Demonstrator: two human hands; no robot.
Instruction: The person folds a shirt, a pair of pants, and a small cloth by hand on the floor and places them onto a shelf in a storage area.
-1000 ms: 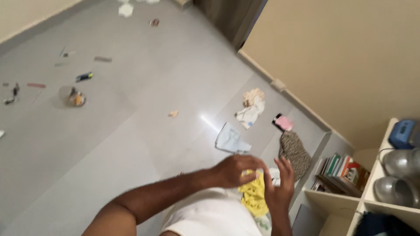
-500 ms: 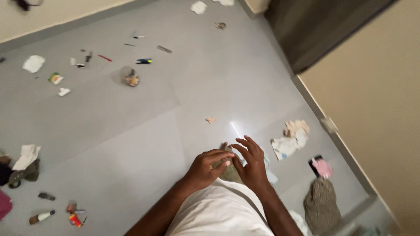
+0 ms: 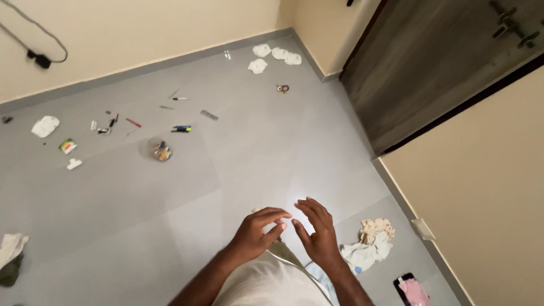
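Note:
My left hand (image 3: pixel 258 232) and my right hand (image 3: pixel 317 231) hover close together over the grey tiled floor (image 3: pixel 255 153), low in the view. Neither holds anything. The right hand's fingers are spread, its palm turned toward the left hand. The left hand's fingers are loosely curved and point at the right palm without touching it. Below them lies my white garment (image 3: pixel 266 283). A small beige scrap (image 3: pixel 257 210) on the floor peeks out just beyond the left knuckles.
Crumpled cloths (image 3: pixel 371 245) and a pink flat item (image 3: pixel 412 290) lie to the right by the wall. A clear jar (image 3: pixel 161 151), a blue marker (image 3: pixel 181 128), pens and white paper wads (image 3: pixel 272 55) are scattered farther off. A dark door (image 3: pixel 442 62) stands at the right.
The yellow thing between my hands a second ago is gone from view. The hands have parted slightly and opened. The view swung away from the shelf toward the door corner.

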